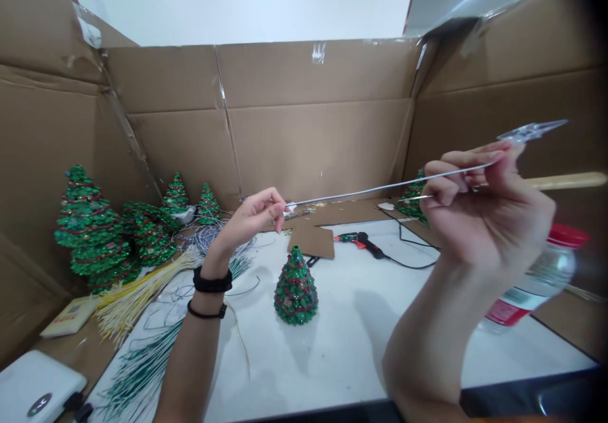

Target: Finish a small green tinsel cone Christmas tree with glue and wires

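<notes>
My left hand (256, 217), with dark bands at its wrist, pinches one end of a thin pale-grey cord (365, 191). The cord is stretched taut and slopes up to my right hand (484, 201), whose thumb and fingers are closed on its other end. A clear, pointed plastic ornament (534, 132) sticks out above the right fingertips. A thin tool with a light wooden handle (570, 181) also lies in the right hand, its metal point showing at the palm. Below the cord a small green beaded Christmas tree (296, 290) with red garlands stands upright on the white table (342, 359).
Several larger green trees (92, 233) stand at left, beside bundles of yellow strands (137, 290) and green strands (147, 366). A glue gun (361, 242) with a cable lies behind, near a cardboard piece (311, 241). A red-capped jar (536, 284) stands at right. Cardboard walls (313, 138) enclose the table.
</notes>
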`<control>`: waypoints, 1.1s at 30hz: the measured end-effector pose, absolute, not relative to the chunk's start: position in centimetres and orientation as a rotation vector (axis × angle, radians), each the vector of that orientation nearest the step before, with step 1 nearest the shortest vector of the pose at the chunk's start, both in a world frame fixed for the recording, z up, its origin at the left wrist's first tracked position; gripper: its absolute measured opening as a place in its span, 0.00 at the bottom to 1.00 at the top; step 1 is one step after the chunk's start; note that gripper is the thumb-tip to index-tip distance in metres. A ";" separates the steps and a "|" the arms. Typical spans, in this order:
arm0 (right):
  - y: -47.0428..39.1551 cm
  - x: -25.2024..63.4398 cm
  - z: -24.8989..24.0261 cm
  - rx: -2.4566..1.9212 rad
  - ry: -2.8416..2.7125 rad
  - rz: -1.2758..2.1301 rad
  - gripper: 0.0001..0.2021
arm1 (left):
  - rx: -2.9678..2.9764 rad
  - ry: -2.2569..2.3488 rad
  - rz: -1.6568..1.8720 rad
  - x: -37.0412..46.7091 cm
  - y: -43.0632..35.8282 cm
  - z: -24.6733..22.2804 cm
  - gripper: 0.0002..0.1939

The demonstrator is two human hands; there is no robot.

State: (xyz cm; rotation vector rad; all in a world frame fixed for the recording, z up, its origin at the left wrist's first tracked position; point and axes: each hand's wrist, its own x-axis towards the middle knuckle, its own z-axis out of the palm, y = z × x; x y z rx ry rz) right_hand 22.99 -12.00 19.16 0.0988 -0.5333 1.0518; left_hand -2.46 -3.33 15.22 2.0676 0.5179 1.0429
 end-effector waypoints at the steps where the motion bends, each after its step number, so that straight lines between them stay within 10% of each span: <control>1: -11.7 23.1 19.2 0.071 -0.502 1.021 0.12 | 2.071 0.530 1.037 -2.8 -3.4 15.4 0.12; 13: -12.1 23.3 19.5 -0.074 -0.460 0.756 0.26 | 2.163 0.746 0.972 -4.4 -3.2 15.8 0.13; 25: -4.0 24.3 16.7 -0.419 -0.492 0.693 0.07 | 1.826 0.466 1.209 -5.8 -3.2 15.6 0.14; 33: 0.1 25.0 14.1 -0.782 -0.725 0.822 0.13 | 1.605 0.377 1.347 -4.0 -3.1 15.9 0.17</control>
